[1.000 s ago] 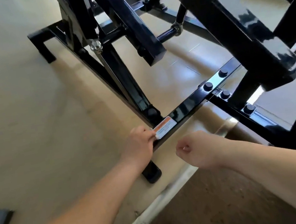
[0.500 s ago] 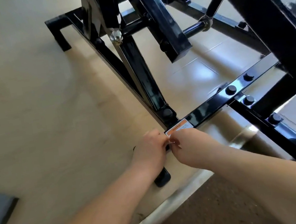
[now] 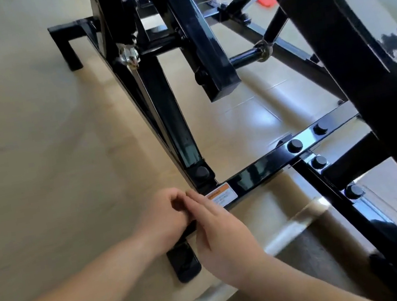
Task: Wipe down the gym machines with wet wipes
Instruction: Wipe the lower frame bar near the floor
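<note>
Bright light glares off the shiny floor (image 3: pixel 247 119) and black frame (image 3: pixel 367 27) at right. Edges look blurry and bent.

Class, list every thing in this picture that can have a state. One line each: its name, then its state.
cross bar, bolted into the frame, glossy
warning label, stuck flat on the cross bar
left hand, fingers curled at the cross bar's end; whether it holds anything is hidden
right hand, fingers straight, laid over the cross bar beside the warning label
foot, set down below the cross bar's end
</note>
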A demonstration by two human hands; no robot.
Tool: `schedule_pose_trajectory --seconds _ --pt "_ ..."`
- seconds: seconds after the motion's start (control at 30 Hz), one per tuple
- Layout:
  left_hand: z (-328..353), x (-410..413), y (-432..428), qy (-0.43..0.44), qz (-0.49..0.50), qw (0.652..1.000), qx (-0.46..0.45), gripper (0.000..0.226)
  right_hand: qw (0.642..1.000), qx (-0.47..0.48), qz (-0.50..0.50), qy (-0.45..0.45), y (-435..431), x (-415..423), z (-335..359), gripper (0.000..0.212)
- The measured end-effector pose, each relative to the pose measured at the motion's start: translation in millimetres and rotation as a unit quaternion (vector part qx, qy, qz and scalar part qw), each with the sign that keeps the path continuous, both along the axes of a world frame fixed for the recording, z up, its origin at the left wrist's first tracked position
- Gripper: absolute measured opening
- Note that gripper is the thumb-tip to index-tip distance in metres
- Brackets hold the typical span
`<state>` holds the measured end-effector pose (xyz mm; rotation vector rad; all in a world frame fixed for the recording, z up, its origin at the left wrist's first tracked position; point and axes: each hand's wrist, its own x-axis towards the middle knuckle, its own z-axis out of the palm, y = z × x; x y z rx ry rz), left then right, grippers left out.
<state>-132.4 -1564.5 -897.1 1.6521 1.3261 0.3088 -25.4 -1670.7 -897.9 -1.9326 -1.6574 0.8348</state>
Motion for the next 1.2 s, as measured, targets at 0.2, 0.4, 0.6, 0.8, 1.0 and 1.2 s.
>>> schedule_pose_trajectory --seconds 0.2,0.4,0.6,0.8,1.0,1.2 --pt "13.9 6.4 1.5 0.022 0.059 0.996 -0.057 0.033 0.969 0.04 0.07 -0.235 -10.7 26.3 -24.5 0.052" --pt "26.6 25.5 -38.7 -0.022 0.075 0.997 0.004 0.034 0.956 -0.065 -0.112 -0.262 0.1 121.5 -23.6 0.058" --pt "30.6 22.2 -46.8 -0.031 -0.072 0.997 0.027 0.038 0.96 -0.06 -0.212 -0.174 15.2 136.4 -22.8 0.056" --pt "16.6 7.0 -26.5 -0.034 -0.004 0.999 0.028 0.043 0.979 0.002 -0.022 -0.203 -21.9 72.8 -23.8 0.051" --pt "16.5 -10.5 -23.0 -0.028 0.018 0.999 0.016 0.046 0.97 -0.054 -0.164 -0.171 5.4 110.6 -23.3 0.057" --pt "19.7 -27.8 -15.3 -0.027 0.059 0.998 0.025 0.045 0.982 0.07 0.016 -0.173 -19.3 -1.2 -43.0 0.057"
